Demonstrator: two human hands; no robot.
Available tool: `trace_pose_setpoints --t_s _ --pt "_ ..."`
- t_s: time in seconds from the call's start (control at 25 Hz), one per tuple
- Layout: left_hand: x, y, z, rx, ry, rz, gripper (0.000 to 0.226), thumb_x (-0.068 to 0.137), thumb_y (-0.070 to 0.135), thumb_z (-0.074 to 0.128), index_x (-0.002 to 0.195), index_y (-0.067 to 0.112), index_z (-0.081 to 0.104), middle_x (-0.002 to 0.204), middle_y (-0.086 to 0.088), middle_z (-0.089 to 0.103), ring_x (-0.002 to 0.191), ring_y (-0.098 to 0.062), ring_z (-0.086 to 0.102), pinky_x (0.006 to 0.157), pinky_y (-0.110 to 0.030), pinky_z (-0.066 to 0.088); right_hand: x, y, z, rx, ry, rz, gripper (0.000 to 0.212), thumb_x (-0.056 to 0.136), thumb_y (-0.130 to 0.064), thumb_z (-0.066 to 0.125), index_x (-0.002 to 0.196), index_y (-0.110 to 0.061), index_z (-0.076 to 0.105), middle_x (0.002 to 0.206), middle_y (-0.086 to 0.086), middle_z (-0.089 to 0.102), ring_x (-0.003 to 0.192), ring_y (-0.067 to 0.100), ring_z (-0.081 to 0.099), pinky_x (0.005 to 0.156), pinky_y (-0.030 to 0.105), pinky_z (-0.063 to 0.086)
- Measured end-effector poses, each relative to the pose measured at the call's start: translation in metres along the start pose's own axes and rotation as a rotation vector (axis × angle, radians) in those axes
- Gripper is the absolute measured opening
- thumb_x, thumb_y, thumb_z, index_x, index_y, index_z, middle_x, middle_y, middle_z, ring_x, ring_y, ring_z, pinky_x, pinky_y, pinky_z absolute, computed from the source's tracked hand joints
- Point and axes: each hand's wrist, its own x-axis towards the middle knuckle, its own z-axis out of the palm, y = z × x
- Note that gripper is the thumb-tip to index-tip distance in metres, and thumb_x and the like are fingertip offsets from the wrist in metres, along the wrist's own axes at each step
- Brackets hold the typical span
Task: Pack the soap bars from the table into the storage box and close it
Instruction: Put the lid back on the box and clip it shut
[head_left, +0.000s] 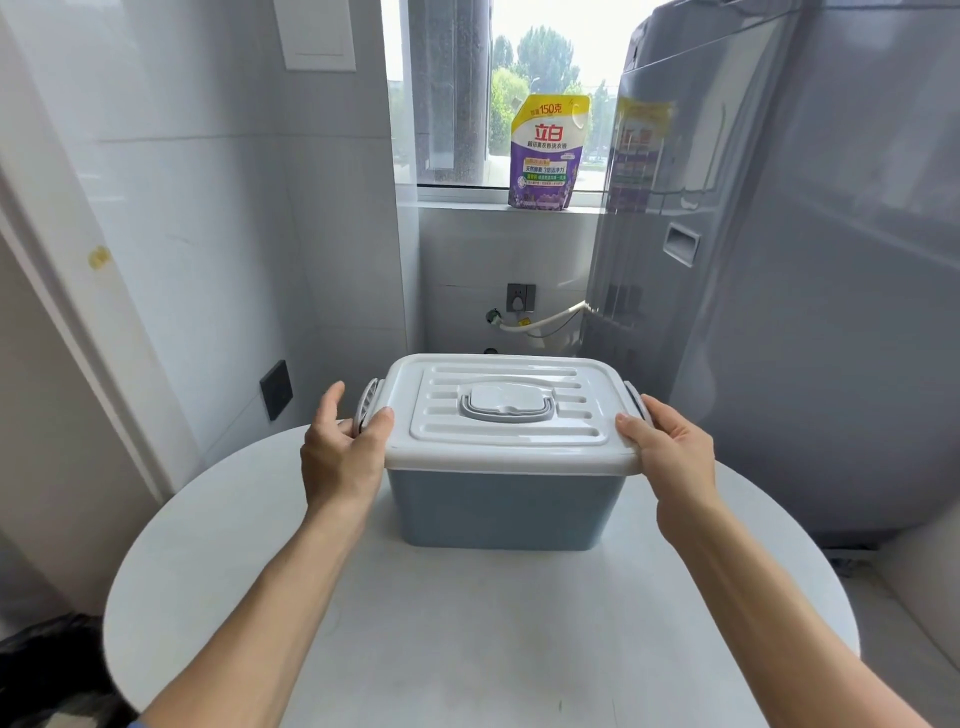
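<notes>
A blue storage box sits in the middle of a round white table. Its white lid is on top and covers it all the way, so what is inside cannot be seen. A grey handle lies flat in the middle of the lid.

The left hand holds the left edge of the lid, with the thumb on top, next to a grey side clip. The right hand holds the right edge the same way.

No soap bars lie on the table.

Behind the box is a window sill with a purple and yellow bag of laundry soap standing on it. A big grey washing machine stands on the right. The walls are white tile.
</notes>
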Motion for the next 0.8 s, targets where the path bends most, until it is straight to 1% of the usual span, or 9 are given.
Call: trace_pose_setpoints --t_s 0.04,0.16,0.24,0.32,0.48,0.56,0.64,0.72,0.8 --pt "0.001 0.002 0.001 -0.009 0.000 -0.018 0.058 0.076 0.032 0.069 0.131 0.023 0.057 0.065 0.014 0.055 0.070 -0.007 0.058 0.066 -0.024 0.044 0.000 0.001 0.000 0.011 0.005 0.018 0.028 0.082 -0.007 0.069 0.087 -0.034 0.075 0.084 -0.017 0.078 0.073 0.000 0.071 0.067 0.019 0.055" --pt "0.000 0.004 0.001 -0.152 -0.126 -0.063 0.017 0.073 0.028 0.066 0.088 0.023 0.072 0.074 0.006 0.063 0.073 -0.016 0.055 0.067 -0.031 0.043 -0.002 0.005 0.004 0.074 0.044 0.092 0.035 0.082 -0.013 0.069 0.112 -0.031 0.071 0.103 -0.012 0.076 0.090 0.010 0.071 0.080 0.032 0.056" --pt "-0.003 0.006 -0.003 -0.209 -0.230 -0.069 0.014 0.074 0.023 0.065 0.082 0.031 0.074 0.082 0.005 0.069 0.076 -0.015 0.058 0.074 -0.034 0.048 -0.004 0.008 0.009 0.135 0.086 0.136 0.045 0.081 -0.015 0.067 0.122 -0.032 0.065 0.111 -0.012 0.071 0.095 0.014 0.069 0.079 0.032 0.055" --pt "-0.004 0.008 -0.007 -0.243 -0.292 -0.075 0.019 0.075 0.021 0.064 0.083 0.035 0.074 0.086 0.004 0.071 0.078 -0.016 0.059 0.078 -0.037 0.049 -0.006 0.008 0.014 0.154 0.105 0.153 0.047 0.079 -0.018 0.064 0.123 -0.034 0.065 0.111 -0.013 0.070 0.094 0.014 0.067 0.078 0.032 0.054" --pt "-0.001 0.007 -0.007 -0.179 -0.293 0.012 0.020 0.078 0.021 0.058 0.093 0.016 0.070 0.082 -0.001 0.064 0.075 -0.015 0.051 0.069 -0.034 0.041 -0.008 0.008 0.021 0.142 0.151 0.154 0.048 0.077 -0.020 0.063 0.121 -0.038 0.065 0.111 -0.015 0.070 0.089 0.011 0.066 0.074 0.029 0.051" --pt "-0.001 0.007 -0.008 -0.142 -0.305 0.044 0.019 0.079 0.022 0.057 0.092 0.013 0.068 0.082 -0.001 0.058 0.077 -0.015 0.048 0.068 -0.033 0.038 -0.008 0.007 0.021 0.141 0.157 0.150 0.048 0.077 -0.019 0.062 0.122 -0.037 0.065 0.113 -0.014 0.070 0.090 0.012 0.065 0.074 0.029 0.051" --pt "-0.001 0.005 -0.009 -0.167 -0.331 -0.008 0.021 0.082 0.024 0.058 0.097 0.030 0.071 0.089 0.006 0.066 0.080 -0.013 0.056 0.072 -0.034 0.046 -0.011 0.006 0.021 0.134 0.142 0.150 0.047 0.080 -0.018 0.061 0.122 -0.039 0.063 0.114 -0.013 0.069 0.089 0.012 0.064 0.073 0.029 0.050" --pt "-0.006 0.001 -0.010 -0.224 -0.377 -0.153 0.040 0.081 0.031 0.065 0.117 0.049 0.061 0.107 0.017 0.070 0.094 -0.011 0.065 0.073 -0.035 0.054 -0.015 0.006 0.020 0.105 0.091 0.160 0.050 0.081 -0.020 0.059 0.126 -0.042 0.058 0.114 -0.014 0.066 0.090 0.012 0.063 0.073 0.031 0.050" --pt "-0.009 -0.001 -0.009 -0.238 -0.409 -0.259 0.062 0.074 0.038 0.072 0.128 0.055 0.048 0.114 0.021 0.066 0.101 -0.012 0.064 0.067 -0.035 0.052 -0.019 0.008 0.017 0.081 0.038 0.169 0.055 0.079 -0.024 0.060 0.130 -0.045 0.053 0.115 -0.015 0.065 0.092 0.012 0.063 0.075 0.034 0.050"
